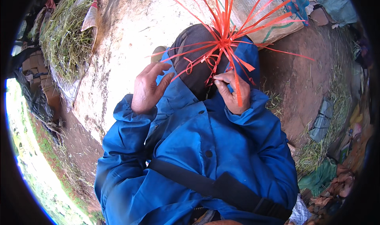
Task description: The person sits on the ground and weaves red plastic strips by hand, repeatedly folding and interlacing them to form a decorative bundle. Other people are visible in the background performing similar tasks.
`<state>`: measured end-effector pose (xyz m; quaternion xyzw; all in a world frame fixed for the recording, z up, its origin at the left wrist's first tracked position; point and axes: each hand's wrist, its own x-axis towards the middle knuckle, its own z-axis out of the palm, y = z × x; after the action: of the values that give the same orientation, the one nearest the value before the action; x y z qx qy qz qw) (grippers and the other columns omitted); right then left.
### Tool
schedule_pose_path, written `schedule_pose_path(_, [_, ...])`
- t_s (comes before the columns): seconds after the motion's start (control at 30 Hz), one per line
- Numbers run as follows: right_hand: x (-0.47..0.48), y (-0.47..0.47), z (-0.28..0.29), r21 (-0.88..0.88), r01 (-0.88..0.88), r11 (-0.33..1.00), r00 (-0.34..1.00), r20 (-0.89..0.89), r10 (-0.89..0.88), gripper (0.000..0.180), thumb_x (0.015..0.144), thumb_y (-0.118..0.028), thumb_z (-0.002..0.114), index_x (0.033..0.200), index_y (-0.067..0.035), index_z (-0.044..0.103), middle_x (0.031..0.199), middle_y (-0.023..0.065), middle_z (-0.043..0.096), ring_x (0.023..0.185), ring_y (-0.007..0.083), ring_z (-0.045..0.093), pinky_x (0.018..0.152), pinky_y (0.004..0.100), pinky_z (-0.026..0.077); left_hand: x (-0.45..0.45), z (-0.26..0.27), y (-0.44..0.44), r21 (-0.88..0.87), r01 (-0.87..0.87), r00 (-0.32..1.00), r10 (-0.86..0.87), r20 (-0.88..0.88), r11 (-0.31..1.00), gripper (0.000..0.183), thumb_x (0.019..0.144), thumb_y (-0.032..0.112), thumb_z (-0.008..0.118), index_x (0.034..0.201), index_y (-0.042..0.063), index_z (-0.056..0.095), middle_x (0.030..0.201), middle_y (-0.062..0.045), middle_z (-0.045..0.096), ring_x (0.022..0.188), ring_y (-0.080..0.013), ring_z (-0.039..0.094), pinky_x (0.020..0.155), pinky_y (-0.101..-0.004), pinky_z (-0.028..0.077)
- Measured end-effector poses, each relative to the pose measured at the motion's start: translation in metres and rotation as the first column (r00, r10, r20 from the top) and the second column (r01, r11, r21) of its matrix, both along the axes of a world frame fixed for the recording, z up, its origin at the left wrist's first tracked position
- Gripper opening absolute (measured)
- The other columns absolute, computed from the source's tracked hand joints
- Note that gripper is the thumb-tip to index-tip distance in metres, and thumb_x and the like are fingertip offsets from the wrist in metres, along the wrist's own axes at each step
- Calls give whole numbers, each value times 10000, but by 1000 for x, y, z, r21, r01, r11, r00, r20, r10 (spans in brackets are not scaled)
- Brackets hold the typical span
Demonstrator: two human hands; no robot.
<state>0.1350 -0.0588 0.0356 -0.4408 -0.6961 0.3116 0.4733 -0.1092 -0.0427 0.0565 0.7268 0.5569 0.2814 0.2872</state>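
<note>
Above my dark-clad knees (pixel 191 52) spreads a star-shaped bundle of red plastic strips (pixel 225 42), knotted at its middle, with long ends fanning out on all sides. Thumb and forefinger of my right hand (pixel 236 91) meet on a thin, twisted strip end below the knot. Another flat red strip (pixel 238 91) hangs down over the back of that hand. To the left of the bundle is my left hand (pixel 152 86), its fingers apart and nothing held. One strip tip comes close to its thumb.
A heap of cut grass (pixel 68 37) lies on sheeting at the left. Beyond the bundle is a woven plastic sack (pixel 267 26). At the right are a folded grey bundle (pixel 321 119), loose grass and a green cloth (pixel 317 177). Cardboard boxes (pixel 44 82) stand at the far left.
</note>
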Motion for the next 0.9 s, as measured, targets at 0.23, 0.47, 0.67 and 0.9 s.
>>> schedule_pose_path(0.23, [-37, 6, -8, 3, -187, 982, 925, 338, 175, 359, 760, -38, 665, 1108, -46, 581, 797, 100, 565, 650, 251, 583, 559, 338, 484, -12, -39, -19, -408, 97, 995, -97, 19, 908, 217, 781, 169, 693, 949, 38, 649, 833, -101, 653, 742, -233, 633, 668, -315, 502])
schedule_pose_path(0.47, [-35, 4, -14, 159, -200, 967, 925, 357, 133, 292, 716, 0, 676, 1002, -18, 620, 810, 86, 586, 698, 242, 612, 582, 327, 510, 4, -27, -27, -552, 432, 736, 75, 673, 713, 169, 878, 123, 616, 962, -22, 634, 804, -24, 623, 732, -80, 559, 670, -231, 474])
schedule_pose_path(0.67, [-23, -4, -8, 276, -127, 953, 954, 298, 41, 265, 658, 3, 693, 917, -41, 657, 785, 63, 572, 657, 217, 597, 540, 316, 491, 21, -32, -22, -534, 529, 598, 156, 786, 659, 266, 940, 249, 521, 952, 8, 631, 781, -7, 605, 675, -53, 506, 590, -206, 423])
schedule_pose_path(0.9, [-17, -6, -5, 409, -84, 909, 975, 220, -9, 294, 641, -7, 743, 918, -68, 667, 879, 70, 587, 702, 197, 596, 555, 295, 498, 55, -52, 1, -573, 516, 591, 219, 776, 637, 322, 944, 306, 506, 1009, 18, 634, 778, 3, 611, 627, -54, 502, 542, -188, 398])
